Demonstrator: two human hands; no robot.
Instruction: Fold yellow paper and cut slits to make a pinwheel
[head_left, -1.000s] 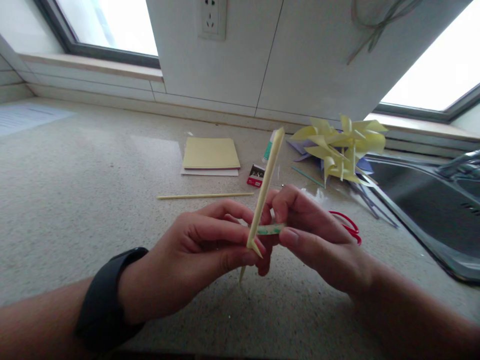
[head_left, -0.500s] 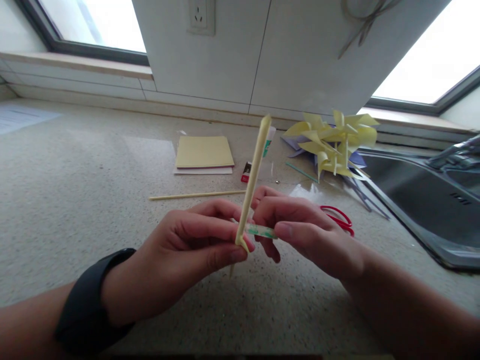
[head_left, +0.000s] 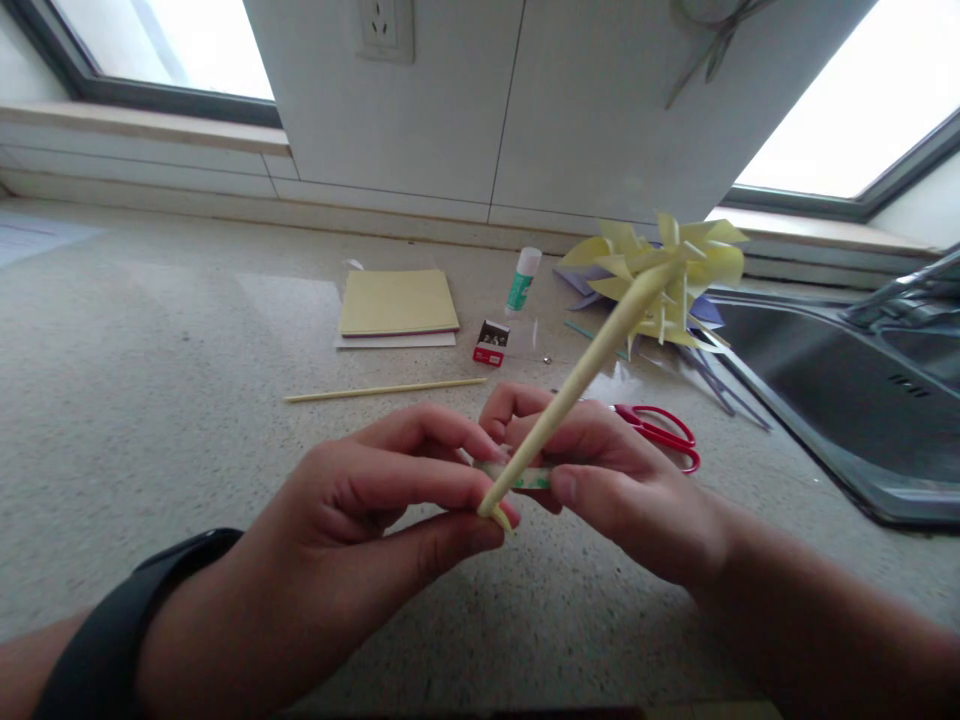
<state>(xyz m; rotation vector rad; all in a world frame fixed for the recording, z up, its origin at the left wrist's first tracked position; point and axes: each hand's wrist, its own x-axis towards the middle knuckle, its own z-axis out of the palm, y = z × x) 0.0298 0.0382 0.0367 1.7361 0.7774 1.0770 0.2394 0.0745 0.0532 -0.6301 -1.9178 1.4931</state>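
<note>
My left hand (head_left: 375, 500) pinches the lower end of a rolled pale-yellow paper stick (head_left: 577, 375) between thumb and forefinger; the stick slants up to the right. My right hand (head_left: 600, 470) pinches a small strip with green marks (head_left: 525, 477), seemingly tape, which touches the stick's lower end. Both hands hover just above the speckled countertop (head_left: 150, 380). A black watch is on my left wrist.
On the counter lie a second thin yellow stick (head_left: 382, 390), a stack of yellow paper (head_left: 397, 303), a glue stick (head_left: 521, 278), a small red box (head_left: 491, 343), red scissors (head_left: 664, 432) and yellow paper pinwheels (head_left: 667, 275). A metal sink (head_left: 855, 400) is at right.
The stick has tilted from nearly upright to leaning right. The hands stayed together near its lower end, and the glue stick behind is now uncovered.
</note>
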